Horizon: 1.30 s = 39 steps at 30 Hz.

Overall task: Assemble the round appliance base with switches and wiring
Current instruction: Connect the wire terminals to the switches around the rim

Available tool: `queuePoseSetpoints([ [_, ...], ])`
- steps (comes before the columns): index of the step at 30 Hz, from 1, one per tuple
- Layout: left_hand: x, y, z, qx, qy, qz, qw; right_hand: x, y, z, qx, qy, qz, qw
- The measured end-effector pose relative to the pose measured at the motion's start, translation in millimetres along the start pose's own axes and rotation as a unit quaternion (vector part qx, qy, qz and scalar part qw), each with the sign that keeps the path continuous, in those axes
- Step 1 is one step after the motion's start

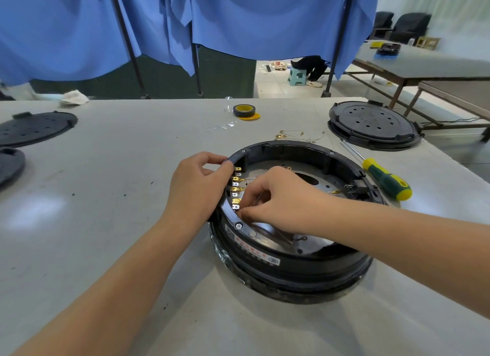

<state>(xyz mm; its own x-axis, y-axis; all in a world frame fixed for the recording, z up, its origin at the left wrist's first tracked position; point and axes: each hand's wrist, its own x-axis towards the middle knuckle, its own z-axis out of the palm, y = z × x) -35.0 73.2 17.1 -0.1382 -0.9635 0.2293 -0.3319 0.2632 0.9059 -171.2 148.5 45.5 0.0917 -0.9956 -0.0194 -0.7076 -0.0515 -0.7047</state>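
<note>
The round black appliance base (289,265) lies open side up on the grey table, a silver plate inside it. A row of brass and silver switch terminals (236,188) runs along its left inner wall. My left hand (197,188) grips the base's left rim from outside, fingers curled over the edge. My right hand (275,199) reaches inside and pinches a wire connector against the lowest terminal; the connector itself is mostly hidden by the fingertips. A second black switch block (355,190) sits at the right inner wall.
A green and yellow screwdriver (384,180) lies right of the base. Loose wires with brass ends (299,135) lie behind it. A tape roll (244,110) stands farther back. Black round covers (371,122) (34,127) rest at back right and far left.
</note>
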Motion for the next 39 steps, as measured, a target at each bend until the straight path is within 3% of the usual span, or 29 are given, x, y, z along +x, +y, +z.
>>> queuePoseSetpoints([
  [11,1,0,2,-0.001,-0.003,-0.001,1.000,2,0,1,0.023,0.000,-0.010,1.000],
  [24,3,-1,-2,0.004,-0.030,0.007,1.000,2,1,1,-0.038,0.010,-0.036,0.999],
  [30,4,-1,-3,0.001,-0.037,-0.005,0.999,-9,-2,-36,-0.011,-0.051,-0.012,0.999],
  [32,4,-1,-4,-0.004,-0.040,-0.010,0.999,-17,2,-60,-0.033,-0.011,-0.016,0.999],
  [37,5,1,-6,0.003,-0.043,-0.013,0.999,-34,38,-84,0.037,0.274,-0.002,0.961],
  [39,4,1,-6,0.015,-0.038,-0.010,0.999,-39,52,-75,0.058,0.309,0.013,0.949],
])
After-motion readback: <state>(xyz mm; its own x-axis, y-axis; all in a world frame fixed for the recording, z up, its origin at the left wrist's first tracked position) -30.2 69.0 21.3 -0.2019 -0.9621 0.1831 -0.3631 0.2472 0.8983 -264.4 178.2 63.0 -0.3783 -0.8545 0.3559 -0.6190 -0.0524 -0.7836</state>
